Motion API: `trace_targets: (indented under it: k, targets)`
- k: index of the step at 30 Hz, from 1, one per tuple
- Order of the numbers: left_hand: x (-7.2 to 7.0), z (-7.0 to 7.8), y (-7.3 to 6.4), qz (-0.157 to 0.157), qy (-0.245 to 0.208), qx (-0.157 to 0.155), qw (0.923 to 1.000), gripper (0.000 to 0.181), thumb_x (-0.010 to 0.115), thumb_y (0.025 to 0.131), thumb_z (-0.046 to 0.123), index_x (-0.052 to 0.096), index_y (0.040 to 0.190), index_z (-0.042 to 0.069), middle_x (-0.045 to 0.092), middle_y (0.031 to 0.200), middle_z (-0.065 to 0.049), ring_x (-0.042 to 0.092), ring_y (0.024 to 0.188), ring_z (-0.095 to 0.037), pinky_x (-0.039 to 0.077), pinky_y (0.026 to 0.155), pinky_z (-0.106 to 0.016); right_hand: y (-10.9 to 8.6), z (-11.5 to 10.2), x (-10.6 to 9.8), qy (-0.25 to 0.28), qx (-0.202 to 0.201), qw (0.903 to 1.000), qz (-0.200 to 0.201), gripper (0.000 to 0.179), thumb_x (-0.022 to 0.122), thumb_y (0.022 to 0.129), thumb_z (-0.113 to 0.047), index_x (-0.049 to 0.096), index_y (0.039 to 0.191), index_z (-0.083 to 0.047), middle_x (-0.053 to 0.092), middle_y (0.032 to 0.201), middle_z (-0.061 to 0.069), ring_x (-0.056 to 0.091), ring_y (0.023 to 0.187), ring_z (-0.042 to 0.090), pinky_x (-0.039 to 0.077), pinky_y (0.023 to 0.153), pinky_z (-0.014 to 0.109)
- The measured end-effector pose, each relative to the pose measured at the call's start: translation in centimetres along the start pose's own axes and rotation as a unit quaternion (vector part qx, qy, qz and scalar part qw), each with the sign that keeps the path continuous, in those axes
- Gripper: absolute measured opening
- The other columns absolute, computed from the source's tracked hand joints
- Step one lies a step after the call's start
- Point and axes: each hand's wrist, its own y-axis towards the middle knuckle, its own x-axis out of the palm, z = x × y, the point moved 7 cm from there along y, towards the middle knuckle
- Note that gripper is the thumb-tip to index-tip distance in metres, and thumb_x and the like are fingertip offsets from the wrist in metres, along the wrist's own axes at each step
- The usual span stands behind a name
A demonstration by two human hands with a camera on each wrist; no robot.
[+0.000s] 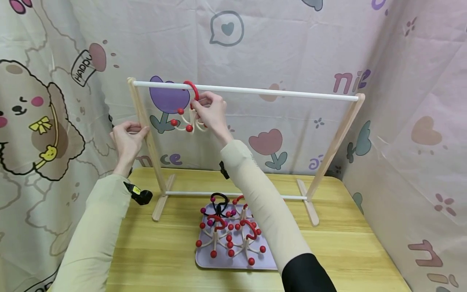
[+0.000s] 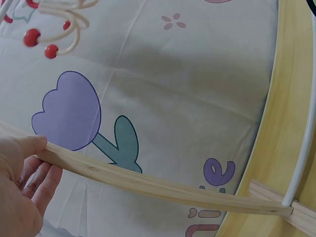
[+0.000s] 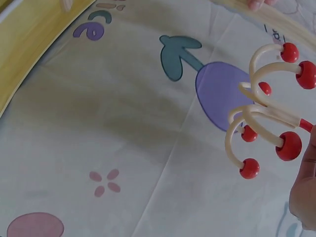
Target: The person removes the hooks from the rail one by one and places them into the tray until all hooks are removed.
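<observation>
My right hand (image 1: 213, 113) pinches a hook hanger by the lower part of its red curved hook (image 1: 197, 94). The hook's top arches over the white top rod (image 1: 160, 84) of a wooden frame, near the rod's left end. Below it, curled cream prongs (image 3: 269, 112) tipped with red balls spread out, shown closely in the right wrist view. With thumb on one side and fingers on the other, my left hand (image 1: 127, 138) grips the left wooden post (image 2: 123, 178) of the frame, a little below the rod.
On the wooden table (image 1: 175, 243), a lilac tray (image 1: 237, 265) holds several similar hangers, most with red hooks and one black (image 1: 219, 207), partly behind my right sleeve. The frame's right post (image 1: 333, 148), lower rod (image 1: 200, 194) and flat feet stand behind it. Printed curtains (image 1: 226, 56) surround the table.
</observation>
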Motion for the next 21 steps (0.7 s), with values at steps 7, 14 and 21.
trace_targets:
  k: [7, 14, 21]
  targets:
    - [0.0, 0.0, -0.1, -0.003, 0.002, -0.002, 1.0000, 0.030, 0.077, 0.088, 0.021, 0.074, 0.106, -0.002, 0.046, 0.056, 0.041, 0.050, 0.060, 0.019, 0.037, 0.082, -0.014, 0.0, 0.5, -2.2, 0.025, -0.006, 0.9994, 0.023, 0.010, 0.067, 0.092, -0.003, 0.068, 0.096, 0.006, 0.074, 0.087, 0.024, 0.056, 0.046, 0.010, 0.049, 0.048, 0.020]
    - [0.0, 0.0, -0.1, -0.003, 0.005, -0.004, 1.0000, 0.030, 0.077, 0.089, 0.022, 0.074, 0.107, -0.001, 0.046, 0.057, 0.040, 0.050, 0.059, 0.019, 0.039, 0.078, -0.013, -0.4, 0.6, -3.4, 0.048, 0.003, 0.9984, 0.030, 0.012, 0.069, 0.092, -0.004, 0.070, 0.096, 0.007, 0.074, 0.089, 0.026, 0.061, 0.050, 0.014, 0.052, 0.051, 0.023]
    - [0.0, -0.1, -0.1, -0.005, 0.011, -0.010, 0.9999, 0.030, 0.076, 0.089, 0.023, 0.074, 0.108, -0.001, 0.046, 0.058, 0.040, 0.049, 0.065, 0.016, 0.040, 0.092, -0.023, -0.5, 0.9, -4.7, 0.092, 0.007, 0.9944, 0.050, 0.015, 0.071, 0.092, -0.007, 0.069, 0.097, 0.008, 0.073, 0.091, 0.029, 0.060, 0.047, 0.009, 0.048, 0.046, 0.022]
